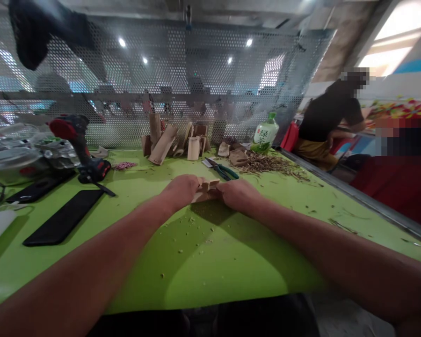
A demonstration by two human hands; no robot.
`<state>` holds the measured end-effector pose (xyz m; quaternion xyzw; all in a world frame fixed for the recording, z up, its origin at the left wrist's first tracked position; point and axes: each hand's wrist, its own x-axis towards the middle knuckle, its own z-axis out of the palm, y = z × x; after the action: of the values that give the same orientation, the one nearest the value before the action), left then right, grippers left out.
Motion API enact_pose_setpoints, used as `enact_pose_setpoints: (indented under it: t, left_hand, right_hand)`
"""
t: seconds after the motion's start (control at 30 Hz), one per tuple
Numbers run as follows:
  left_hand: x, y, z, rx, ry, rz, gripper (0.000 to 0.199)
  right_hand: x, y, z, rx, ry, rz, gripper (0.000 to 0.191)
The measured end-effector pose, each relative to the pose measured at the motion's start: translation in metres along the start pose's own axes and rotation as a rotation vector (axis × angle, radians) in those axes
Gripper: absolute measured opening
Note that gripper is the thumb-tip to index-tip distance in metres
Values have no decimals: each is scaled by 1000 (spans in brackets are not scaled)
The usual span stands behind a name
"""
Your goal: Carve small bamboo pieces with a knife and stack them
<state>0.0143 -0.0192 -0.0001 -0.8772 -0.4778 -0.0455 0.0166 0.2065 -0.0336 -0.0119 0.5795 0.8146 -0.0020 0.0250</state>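
Between my two hands is a pale tan piece (pixel 206 191) that looks like folded bark or card, held just over the green table (pixel 231 262). My left hand (pixel 184 189) is closed on its left end. My right hand (pixel 236 193) pinches its right end. The fingertips of both hands are partly hidden. Just beyond the piece lie pliers (pixel 228 172) with dark green handles. Small crumbs (pixel 192 224) are scattered on the table in front of my hands.
Upright bark-like pieces (pixel 166 142) stand along the perforated metal screen (pixel 196 61). A green-labelled bottle (pixel 264 133) stands behind a heap of dry stalks (pixel 270 164). Left are a power drill (pixel 79 145), a black slab (pixel 65 217) and a tub (pixel 16 164). A person (pixel 331 112) sits at right.
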Motion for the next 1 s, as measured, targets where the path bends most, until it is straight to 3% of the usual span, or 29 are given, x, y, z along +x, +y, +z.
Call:
enact_pose_setpoints:
  t: [0.37,0.63,0.83,1.0]
  left_hand:
    - [2,-4,2,27,9,25,26]
    - [3,-4,3,13,0,-6,28]
    - [3,-3,4,-14,18,-11,30]
    - [4,-3,2,-30,-11,-35,30]
  right_hand:
    - [3,8,-1,-45,-95,-97,40]
    - [2,12,6,39,-5,18,41]
    - [4,6,6,2,80,19,37]
    - [1,1,3,-62,76,-7,35]
